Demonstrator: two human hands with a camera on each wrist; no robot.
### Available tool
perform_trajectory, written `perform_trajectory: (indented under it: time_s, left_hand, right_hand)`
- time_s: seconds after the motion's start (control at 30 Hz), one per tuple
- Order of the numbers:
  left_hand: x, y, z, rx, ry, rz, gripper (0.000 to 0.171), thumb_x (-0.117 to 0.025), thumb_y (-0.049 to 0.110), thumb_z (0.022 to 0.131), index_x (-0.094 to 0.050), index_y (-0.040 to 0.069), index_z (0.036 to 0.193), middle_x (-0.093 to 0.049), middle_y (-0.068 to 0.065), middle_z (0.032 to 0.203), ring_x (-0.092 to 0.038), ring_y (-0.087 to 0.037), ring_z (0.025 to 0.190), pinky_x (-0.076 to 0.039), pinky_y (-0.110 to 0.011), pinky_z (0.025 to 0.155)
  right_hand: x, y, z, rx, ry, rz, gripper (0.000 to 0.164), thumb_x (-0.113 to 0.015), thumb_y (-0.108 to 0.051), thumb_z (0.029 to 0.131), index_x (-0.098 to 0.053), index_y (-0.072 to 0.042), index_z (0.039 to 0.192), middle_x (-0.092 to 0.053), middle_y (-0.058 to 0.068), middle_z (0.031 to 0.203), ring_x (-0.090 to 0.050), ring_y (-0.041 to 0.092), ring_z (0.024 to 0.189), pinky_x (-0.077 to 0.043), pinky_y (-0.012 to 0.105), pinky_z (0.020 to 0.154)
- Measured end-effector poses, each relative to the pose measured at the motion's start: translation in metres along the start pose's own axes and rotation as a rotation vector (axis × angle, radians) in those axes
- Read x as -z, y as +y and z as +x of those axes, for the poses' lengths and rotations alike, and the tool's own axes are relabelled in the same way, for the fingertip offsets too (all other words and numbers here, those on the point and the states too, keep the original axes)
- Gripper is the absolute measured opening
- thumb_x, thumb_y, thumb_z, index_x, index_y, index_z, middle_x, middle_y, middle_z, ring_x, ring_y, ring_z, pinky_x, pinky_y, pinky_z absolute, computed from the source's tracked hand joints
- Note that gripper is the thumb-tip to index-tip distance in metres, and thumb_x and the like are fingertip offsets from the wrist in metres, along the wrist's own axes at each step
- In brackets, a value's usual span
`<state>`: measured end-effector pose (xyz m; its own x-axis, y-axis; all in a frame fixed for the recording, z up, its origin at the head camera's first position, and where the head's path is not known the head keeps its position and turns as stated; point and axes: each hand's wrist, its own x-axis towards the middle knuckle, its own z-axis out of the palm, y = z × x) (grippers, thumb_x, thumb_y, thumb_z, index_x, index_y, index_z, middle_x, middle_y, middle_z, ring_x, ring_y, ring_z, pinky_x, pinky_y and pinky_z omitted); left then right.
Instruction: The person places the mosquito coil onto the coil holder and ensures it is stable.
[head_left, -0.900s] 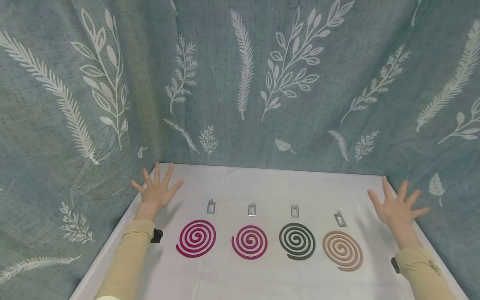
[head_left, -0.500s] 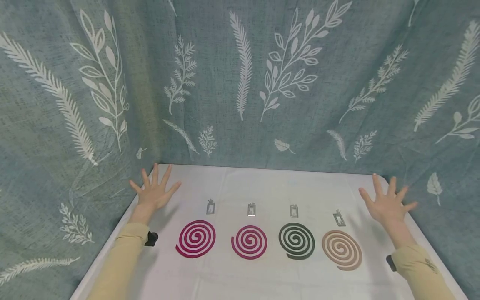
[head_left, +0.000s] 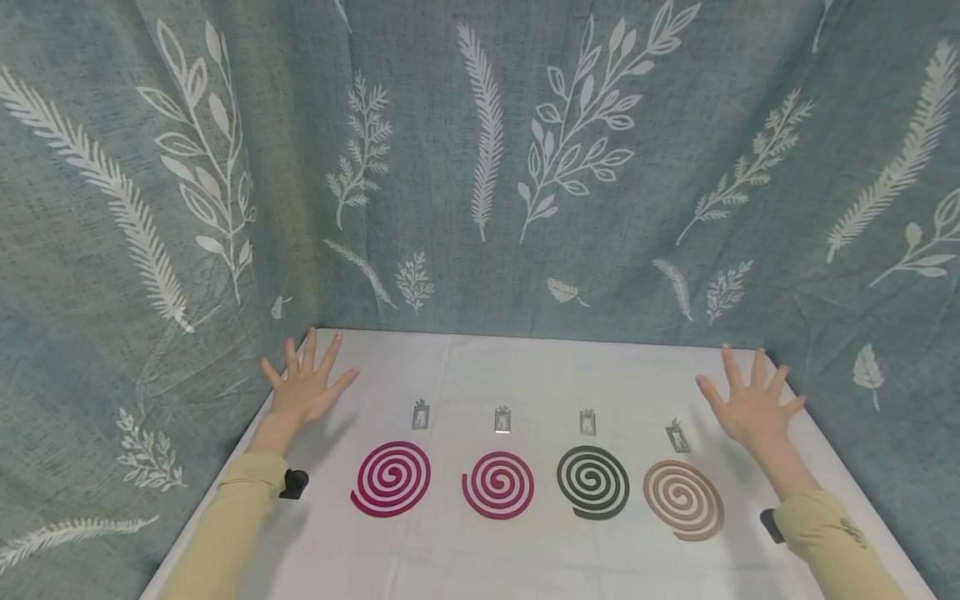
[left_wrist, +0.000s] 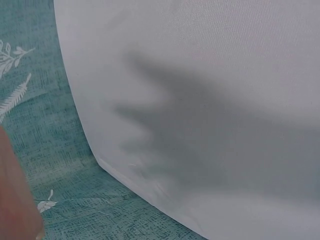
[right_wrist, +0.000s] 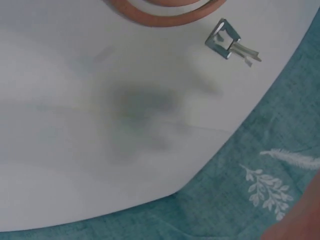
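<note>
My left hand (head_left: 302, 392) hovers over the far left of the white table, fingers spread and holding nothing. On the far right my right hand (head_left: 753, 410) is raised the same way, fingers spread apart. Between them lie spiral coils in a row: a crimson coil (head_left: 392, 478), a magenta coil (head_left: 498, 485), a dark green coil (head_left: 593, 482) and a tan coil (head_left: 684, 500). Behind each coil lies a small metal stand, the rightmost metal stand (head_left: 678, 436) being nearest my right hand. The right wrist view shows that metal stand (right_wrist: 225, 40) beside part of the tan coil (right_wrist: 160, 19).
A white cloth covers the table (head_left: 450, 558). Blue-green curtains (head_left: 420, 167) with white leaf prints rise behind it and along both sides. Hand shadows fall on the cloth in both wrist views.
My right hand has moved left, toward the tan coil. My left hand has shifted slightly left and down. The coils and metal stands have stayed in place.
</note>
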<state>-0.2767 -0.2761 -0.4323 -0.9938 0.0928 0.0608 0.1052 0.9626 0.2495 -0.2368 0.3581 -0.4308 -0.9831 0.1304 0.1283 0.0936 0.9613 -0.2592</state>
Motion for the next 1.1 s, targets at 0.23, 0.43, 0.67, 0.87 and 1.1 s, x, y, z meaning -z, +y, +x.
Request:
perform_trajectory:
  time_s: [0.23, 0.43, 0.67, 0.87, 1.1]
  left_hand:
    - [0.000, 0.001, -0.001, -0.010, -0.003, 0.006, 0.078, -0.026, 0.066, 0.093, 0.009, 0.028, 0.152, 0.021, -0.018, 0.156, 0.024, -0.050, 0.137, 0.023, -0.075, 0.094]
    - [0.001, 0.001, -0.001, -0.024, -0.007, 0.004, 0.077, -0.027, 0.065, 0.093, 0.009, 0.029, 0.151, 0.020, -0.018, 0.156, 0.023, -0.050, 0.137, 0.022, -0.075, 0.095]
    - [0.002, 0.002, -0.001, -0.040, -0.010, 0.004, 0.078, -0.027, 0.065, 0.094, 0.004, 0.024, 0.153, 0.019, -0.018, 0.156, 0.022, -0.051, 0.138, 0.021, -0.076, 0.095]
    - [0.003, 0.004, -0.003, -0.052, -0.012, -0.005, 0.078, -0.028, 0.064, 0.094, 0.004, 0.024, 0.153, 0.018, -0.019, 0.157, 0.021, -0.050, 0.138, 0.021, -0.076, 0.096]
    - [0.003, 0.005, -0.004, -0.065, -0.006, -0.006, 0.078, -0.028, 0.064, 0.094, 0.005, 0.025, 0.153, 0.017, -0.018, 0.157, 0.020, -0.049, 0.139, 0.017, -0.076, 0.097]
  right_hand:
    - [-0.005, -0.009, 0.001, 0.033, 0.016, 0.020, 0.082, -0.025, -0.068, 0.092, 0.004, -0.021, 0.153, 0.013, 0.035, 0.151, 0.017, 0.063, 0.132, 0.005, 0.086, 0.088]
    - [-0.008, -0.018, 0.002, 0.065, 0.043, 0.020, 0.081, -0.027, -0.067, 0.092, 0.000, -0.021, 0.153, 0.004, 0.036, 0.152, 0.011, 0.063, 0.133, 0.002, 0.086, 0.089]
    - [-0.008, -0.029, 0.001, 0.089, 0.041, 0.013, 0.080, -0.027, -0.066, 0.093, -0.001, -0.021, 0.153, 0.002, 0.035, 0.152, 0.008, 0.064, 0.133, 0.000, 0.085, 0.091]
    - [-0.007, -0.037, 0.000, 0.102, 0.037, 0.015, 0.080, -0.028, -0.065, 0.093, -0.002, -0.021, 0.153, 0.002, 0.034, 0.153, 0.007, 0.063, 0.134, 0.000, 0.084, 0.092]
    - [-0.010, -0.042, 0.000, 0.114, 0.047, 0.007, 0.079, -0.029, -0.065, 0.093, -0.002, -0.021, 0.153, 0.000, 0.034, 0.153, 0.004, 0.063, 0.135, -0.002, 0.084, 0.093]
